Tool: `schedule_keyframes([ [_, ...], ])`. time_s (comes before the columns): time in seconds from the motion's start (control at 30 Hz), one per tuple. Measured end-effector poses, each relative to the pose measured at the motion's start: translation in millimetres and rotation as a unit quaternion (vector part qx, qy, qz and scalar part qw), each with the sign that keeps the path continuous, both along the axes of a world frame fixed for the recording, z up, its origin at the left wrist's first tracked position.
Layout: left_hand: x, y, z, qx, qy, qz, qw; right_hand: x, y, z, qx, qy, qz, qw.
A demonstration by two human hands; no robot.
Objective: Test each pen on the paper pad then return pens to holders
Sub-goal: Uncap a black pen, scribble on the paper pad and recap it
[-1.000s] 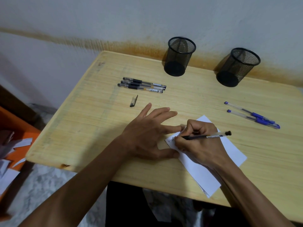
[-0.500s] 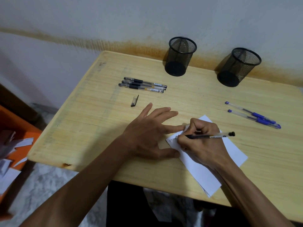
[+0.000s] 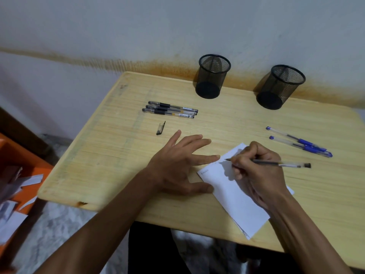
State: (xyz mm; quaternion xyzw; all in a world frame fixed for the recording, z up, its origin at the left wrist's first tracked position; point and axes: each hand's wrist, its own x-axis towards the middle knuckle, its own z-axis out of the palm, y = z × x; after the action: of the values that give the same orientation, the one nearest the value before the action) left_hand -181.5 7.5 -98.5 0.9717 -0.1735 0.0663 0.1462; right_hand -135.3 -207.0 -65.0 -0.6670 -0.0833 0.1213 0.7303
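Right hand (image 3: 256,175) has lifted and slid right along the paper pad (image 3: 233,196), baring a small scribble, fingers pinching the black pen (image 3: 276,164), tip just over the sheet, left hand (image 3: 177,165) flat, fingers spread, steadying the pad's left edge, wooden table (image 3: 118,155), white stained wall behind.

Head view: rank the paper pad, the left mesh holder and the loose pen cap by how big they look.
1. paper pad, largest, though nearest the camera and partly covered.
2. left mesh holder, farther back, so its true size is less sure.
3. loose pen cap, plainly smallest.
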Motion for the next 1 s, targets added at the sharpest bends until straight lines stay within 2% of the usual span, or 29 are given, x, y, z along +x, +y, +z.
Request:
schedule_keyframes([
  [0.17,0,1,1,-0.034,0.014,-0.003,0.999,-8,-32,7,0.005,-0.056,-0.043,0.998],
  [0.27,-4,2,9,-0.134,0.013,0.030,0.990,-14,-51,12,0.009,-0.078,-0.045,0.996],
  [0.33,-7,1,14,-0.221,-0.066,0.107,0.967,-20,-61,15,0.016,-0.085,-0.051,0.995],
  [0.4,-9,2,19,-0.261,-0.153,0.248,0.920,-25,-70,18,0.017,-0.087,-0.064,0.994],
  [0.43,-9,4,22,-0.228,-0.176,0.331,0.899,-26,-73,20,0.017,-0.088,-0.071,0.993],
  [0.5,-8,12,24,-0.120,-0.135,0.460,0.869,-29,-78,21,0.016,-0.086,-0.088,0.992],
  [0.57,-7,19,25,-0.070,-0.076,0.507,0.855,-32,-80,22,0.015,-0.081,-0.102,0.991],
  [0.73,-4,21,23,-0.078,-0.075,0.529,0.842,-36,-83,21,0.030,-0.039,-0.093,0.994],
  [0.9,-1,14,22,-0.090,-0.077,0.483,0.868,-32,-86,19,0.003,0.001,-0.062,0.998],
  [0.93,-2,9,25,-0.112,-0.091,0.466,0.873,-32,-86,21,-0.001,0.004,-0.053,0.999],
  [1.0,-4,-11,39,-0.216,-0.123,0.424,0.871,-29,-87,29,0.005,-0.006,-0.043,0.999],
])
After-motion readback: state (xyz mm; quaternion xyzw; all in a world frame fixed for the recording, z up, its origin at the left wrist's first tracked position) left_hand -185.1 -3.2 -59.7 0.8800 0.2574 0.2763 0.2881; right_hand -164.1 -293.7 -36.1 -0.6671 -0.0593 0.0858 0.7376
